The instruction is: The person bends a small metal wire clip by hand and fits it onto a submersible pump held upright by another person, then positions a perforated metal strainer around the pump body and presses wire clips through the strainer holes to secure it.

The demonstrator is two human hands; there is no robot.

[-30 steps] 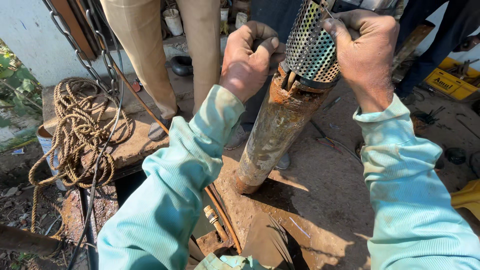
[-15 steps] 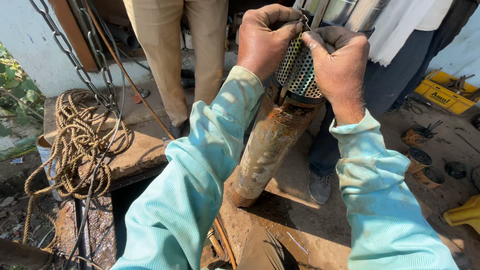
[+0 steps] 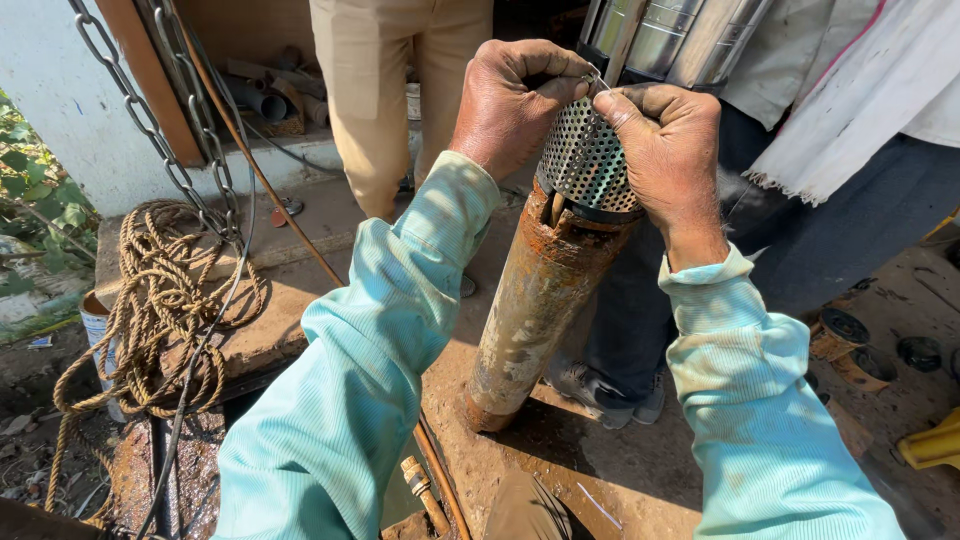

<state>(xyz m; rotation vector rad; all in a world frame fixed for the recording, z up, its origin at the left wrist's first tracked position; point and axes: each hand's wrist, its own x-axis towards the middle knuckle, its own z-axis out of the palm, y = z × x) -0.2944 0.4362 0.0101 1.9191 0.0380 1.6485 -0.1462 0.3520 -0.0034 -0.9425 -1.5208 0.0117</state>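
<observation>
A long rusty pump body [image 3: 535, 300] stands tilted on the ground, topped by a perforated metal strainer sleeve [image 3: 585, 160] and a shiny steel section [image 3: 670, 35] above. My left hand [image 3: 515, 100] grips the upper left edge of the strainer sleeve. Pressed against the sleeve's upper right, my right hand [image 3: 670, 155] pinches a thin wire [image 3: 597, 82] at its top rim. Both sleeves are pale turquoise.
A coil of brown rope [image 3: 150, 300] lies at the left beside a hanging steel chain [image 3: 150, 120]. One person in tan trousers [image 3: 385, 90] stands behind; another in dark trousers [image 3: 800, 230] stands right of the pump. Round parts [image 3: 845, 335] lie on the ground at right.
Both hands have shifted along the strainer sleeve toward its top rim and closed in on each other. The view has moved nearer to the pump.
</observation>
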